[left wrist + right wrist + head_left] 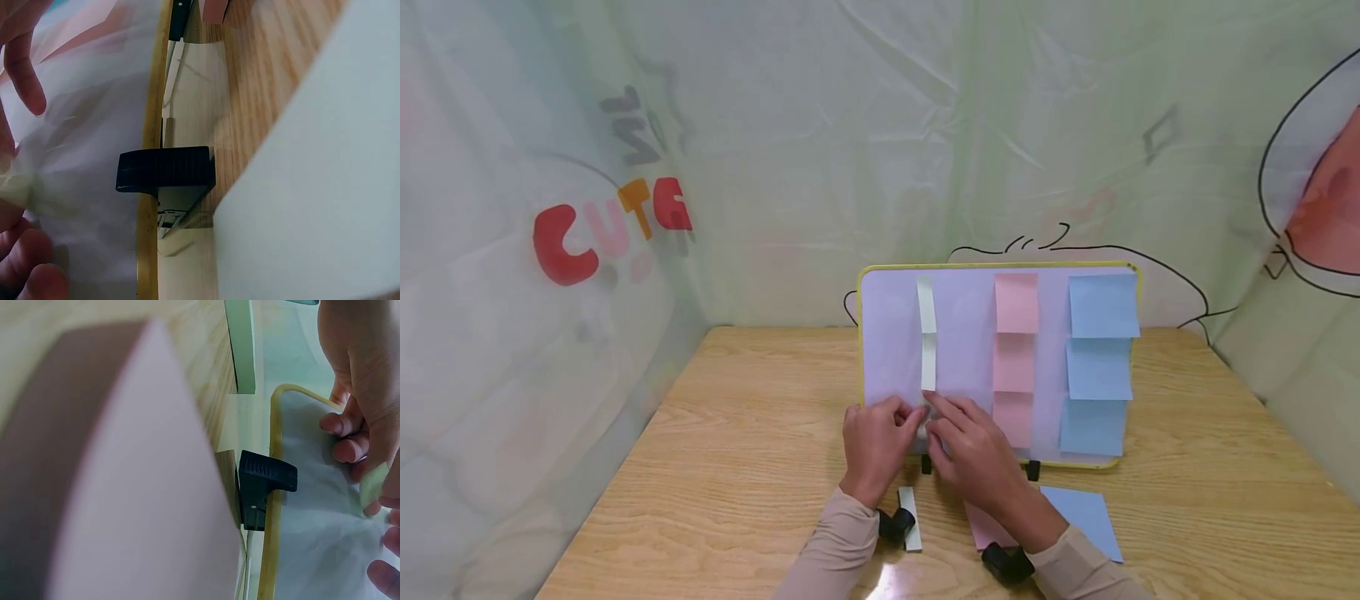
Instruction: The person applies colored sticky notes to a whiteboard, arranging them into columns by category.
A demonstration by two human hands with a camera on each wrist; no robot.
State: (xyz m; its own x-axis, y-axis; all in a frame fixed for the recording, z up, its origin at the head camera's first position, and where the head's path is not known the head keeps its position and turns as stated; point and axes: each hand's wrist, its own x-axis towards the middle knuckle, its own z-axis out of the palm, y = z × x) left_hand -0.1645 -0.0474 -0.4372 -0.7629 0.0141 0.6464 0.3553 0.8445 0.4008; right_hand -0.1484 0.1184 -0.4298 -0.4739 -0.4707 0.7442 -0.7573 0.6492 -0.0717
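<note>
A yellow-framed whiteboard [887, 350] stands upright on the wooden table [737, 433]. Stuck to it are two narrow green strips [927, 333], a column of pink notes [1017, 302] and a column of blue notes [1102, 306]. My left hand [874, 442] and right hand [976, 454] meet at the board's lower left, below the green strips. Both pinch a small pale green note [373, 484] against the board; in the head view my fingers mostly hide it. The green note [12, 187] shows as a blur in the left wrist view.
On the table in front of the board lie a narrow green pad [911, 518], a pink pad [983, 529] and a blue pad [1086, 515]. Black clip feet [165, 169] [265, 481] hold the board up. Plastic sheeting walls in the table's sides and back.
</note>
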